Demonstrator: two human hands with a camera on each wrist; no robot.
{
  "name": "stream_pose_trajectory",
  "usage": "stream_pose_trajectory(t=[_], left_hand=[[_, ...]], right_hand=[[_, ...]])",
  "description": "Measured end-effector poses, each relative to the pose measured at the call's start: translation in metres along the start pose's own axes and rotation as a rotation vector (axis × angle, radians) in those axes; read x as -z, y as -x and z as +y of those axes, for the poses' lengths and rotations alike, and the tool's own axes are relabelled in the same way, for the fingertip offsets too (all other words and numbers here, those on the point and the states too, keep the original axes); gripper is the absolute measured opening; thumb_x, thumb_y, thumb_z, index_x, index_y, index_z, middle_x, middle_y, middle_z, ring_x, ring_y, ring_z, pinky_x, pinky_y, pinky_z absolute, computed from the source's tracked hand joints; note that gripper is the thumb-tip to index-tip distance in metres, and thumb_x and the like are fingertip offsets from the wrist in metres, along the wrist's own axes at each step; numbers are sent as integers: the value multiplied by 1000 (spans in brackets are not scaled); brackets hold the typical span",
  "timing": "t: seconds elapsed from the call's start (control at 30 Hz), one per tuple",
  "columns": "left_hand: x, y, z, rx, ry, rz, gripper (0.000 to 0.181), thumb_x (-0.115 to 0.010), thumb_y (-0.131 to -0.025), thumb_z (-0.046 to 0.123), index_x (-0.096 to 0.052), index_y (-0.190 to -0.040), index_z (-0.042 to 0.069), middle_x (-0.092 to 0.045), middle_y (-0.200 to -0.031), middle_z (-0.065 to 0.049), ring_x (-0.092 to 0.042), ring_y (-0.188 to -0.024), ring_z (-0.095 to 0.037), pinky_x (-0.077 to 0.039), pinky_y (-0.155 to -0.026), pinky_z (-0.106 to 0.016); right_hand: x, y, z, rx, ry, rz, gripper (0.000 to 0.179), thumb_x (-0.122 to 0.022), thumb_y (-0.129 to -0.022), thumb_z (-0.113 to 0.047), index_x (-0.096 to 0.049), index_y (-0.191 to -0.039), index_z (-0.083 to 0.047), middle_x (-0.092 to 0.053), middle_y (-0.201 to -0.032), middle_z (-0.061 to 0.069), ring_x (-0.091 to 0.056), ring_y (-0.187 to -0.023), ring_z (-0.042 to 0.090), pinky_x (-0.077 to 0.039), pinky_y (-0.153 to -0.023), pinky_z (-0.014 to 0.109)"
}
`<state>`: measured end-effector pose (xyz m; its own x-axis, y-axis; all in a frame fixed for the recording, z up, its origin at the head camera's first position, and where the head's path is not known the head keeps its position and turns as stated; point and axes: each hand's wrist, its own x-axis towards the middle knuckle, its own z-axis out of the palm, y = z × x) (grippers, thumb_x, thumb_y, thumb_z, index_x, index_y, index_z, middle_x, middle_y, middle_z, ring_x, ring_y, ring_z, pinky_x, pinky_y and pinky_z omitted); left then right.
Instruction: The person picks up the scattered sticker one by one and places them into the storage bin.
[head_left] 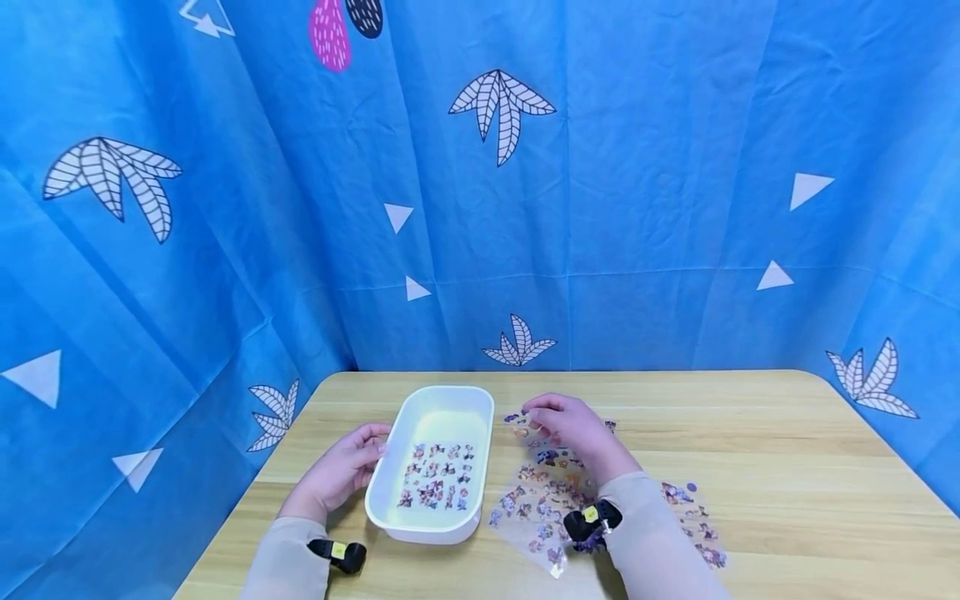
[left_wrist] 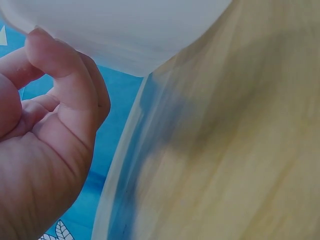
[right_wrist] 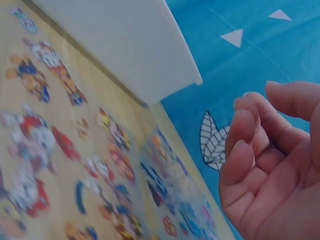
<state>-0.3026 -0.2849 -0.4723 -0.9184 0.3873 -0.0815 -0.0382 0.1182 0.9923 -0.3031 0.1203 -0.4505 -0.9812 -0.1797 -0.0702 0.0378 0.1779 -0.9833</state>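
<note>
My left hand (head_left: 343, 468) holds the left side of a white plastic tub (head_left: 444, 423), thumb near the rim. In the left wrist view, curled fingertips (left_wrist: 42, 45) touch the tub's pale outer wall (left_wrist: 135, 35). A clear sheet of small cartoon stickers (head_left: 437, 477) lies inside the tub. My right hand (head_left: 576, 432) is over clear sticker sheets (head_left: 543, 500) spread right of the tub. Its fingers are loosely bent, with a gap between thumb and fingertips in the right wrist view and nothing held there.
Another sticker sheet (head_left: 693, 525) lies right of my right forearm, partly hidden by the sleeve. The wooden table (head_left: 795, 475) carries everything. A blue patterned curtain (head_left: 645, 192) hangs behind the table and at both sides.
</note>
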Motion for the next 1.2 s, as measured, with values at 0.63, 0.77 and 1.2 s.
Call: stream_pose_trajectory(t=[0.63, 0.77, 1.2], left_hand=[[1, 1, 1, -12, 6, -10, 50, -55, -104, 14, -37, -144, -9, -62, -106, -14, -67, -91, -22, -59, -77, -35], [1, 1, 2, -12, 6, -11, 50, -55, -104, 14, -37, -144, -9, -62, -105, -13, -66, -90, -21, -59, -76, -34], [0, 1, 1, -15, 12, -12, 48, -56, -104, 14, -38, -143, -9, -63, -109, -16, -67, -90, -22, -59, -77, -34]], right_hand=[[46, 3, 7, 17, 13, 94, 31, -56, -103, -22, -64, -128, -6, -66, -113, 20, -61, -97, 36, -53, -75, 41], [56, 5, 9, 22, 34, 115, 33, -55, -104, -23, -62, -131, -5, -64, -111, 16, -62, -98, 35, -53, -78, 42], [85, 13, 21, -17, 81, 175, 40, -56, -103, -23, -57, -137, -1, -61, -119, 21, -60, -100, 34, -53, -73, 39]])
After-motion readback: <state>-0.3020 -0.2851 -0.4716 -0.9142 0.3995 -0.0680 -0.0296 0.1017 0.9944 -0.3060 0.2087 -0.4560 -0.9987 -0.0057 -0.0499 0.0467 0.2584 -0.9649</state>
